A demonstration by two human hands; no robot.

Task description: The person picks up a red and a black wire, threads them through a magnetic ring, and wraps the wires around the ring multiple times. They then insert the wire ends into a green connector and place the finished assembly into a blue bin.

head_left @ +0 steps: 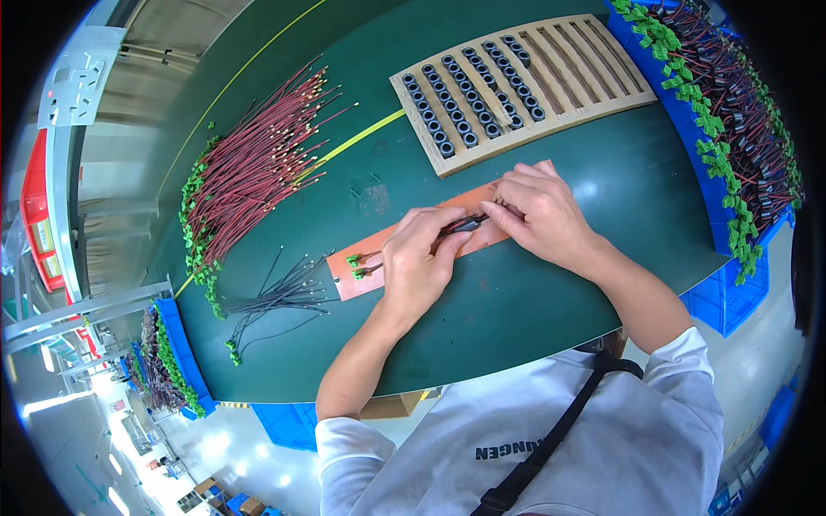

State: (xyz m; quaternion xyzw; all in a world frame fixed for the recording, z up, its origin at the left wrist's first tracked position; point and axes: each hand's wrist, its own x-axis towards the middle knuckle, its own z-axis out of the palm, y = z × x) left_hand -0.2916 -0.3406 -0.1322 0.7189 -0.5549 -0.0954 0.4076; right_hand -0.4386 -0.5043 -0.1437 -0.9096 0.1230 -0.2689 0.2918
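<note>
My left hand [420,254] is closed around a small bundle of dark red and black wires, just above a long copper-coloured board [346,287]. Green connectors [365,265] on the wires stick out past its left side. Between my hands sits a black ring-like piece [469,224], seemingly a ferrite core, on or against the wires. My right hand [542,209] pinches the wires just right of that piece; its fingertips partly hide what they grip.
A wooden rack [551,95] with rows of black ring cores stands at the back. Red wires [258,155] with green connectors are spread at the left, beside loose black wires [280,294]. Blue bins [688,129] full of wire assemblies flank the green table [516,318].
</note>
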